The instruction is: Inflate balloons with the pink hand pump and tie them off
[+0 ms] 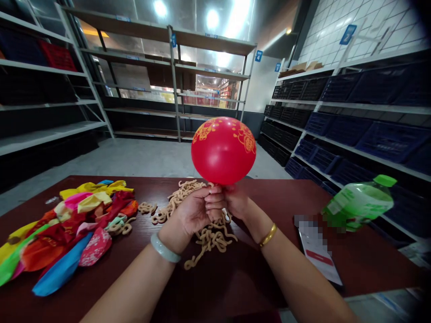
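Note:
A red inflated balloon with yellow-orange printed figures stands upright above the middle of the table. My left hand has its fingers wrapped round the balloon's neck, just under its round body. Against it on the right, my right hand is closed at the base of the balloon; its fingertips are mostly hidden. Behind and below my hands lies a pile of tan rubber-like strings, with more tangled strings nearer to me.
Flat balloons of many colours cover the left of the dark red table. On the right are a phone and a green-capped bottle. Metal shelves stand behind; crates fill shelving at the right.

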Action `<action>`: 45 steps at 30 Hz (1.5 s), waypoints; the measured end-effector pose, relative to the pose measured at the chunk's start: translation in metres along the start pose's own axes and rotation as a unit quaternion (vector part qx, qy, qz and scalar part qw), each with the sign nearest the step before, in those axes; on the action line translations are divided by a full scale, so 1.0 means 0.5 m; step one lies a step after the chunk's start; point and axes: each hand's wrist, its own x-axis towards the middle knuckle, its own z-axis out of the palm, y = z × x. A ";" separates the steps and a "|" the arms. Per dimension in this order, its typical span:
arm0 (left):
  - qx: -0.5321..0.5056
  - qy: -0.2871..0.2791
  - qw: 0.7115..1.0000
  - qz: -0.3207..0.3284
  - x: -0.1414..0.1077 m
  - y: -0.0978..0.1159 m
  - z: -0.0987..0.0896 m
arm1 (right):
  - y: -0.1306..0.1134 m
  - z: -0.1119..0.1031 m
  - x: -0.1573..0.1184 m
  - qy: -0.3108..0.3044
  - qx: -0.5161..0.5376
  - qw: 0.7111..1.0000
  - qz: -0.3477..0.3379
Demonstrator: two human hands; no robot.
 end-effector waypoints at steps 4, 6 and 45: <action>0.066 0.040 0.996 0.037 0.004 0.014 -0.011 | -0.022 -0.016 -0.004 0.082 -0.055 0.994 -0.043; 0.126 0.076 0.986 0.085 0.009 0.015 -0.014 | -0.025 -0.022 -0.004 0.105 -0.099 0.988 -0.048; 0.779 0.297 0.434 0.341 0.039 -0.027 -0.057 | -0.049 -0.001 -0.040 0.128 -0.401 0.859 -0.292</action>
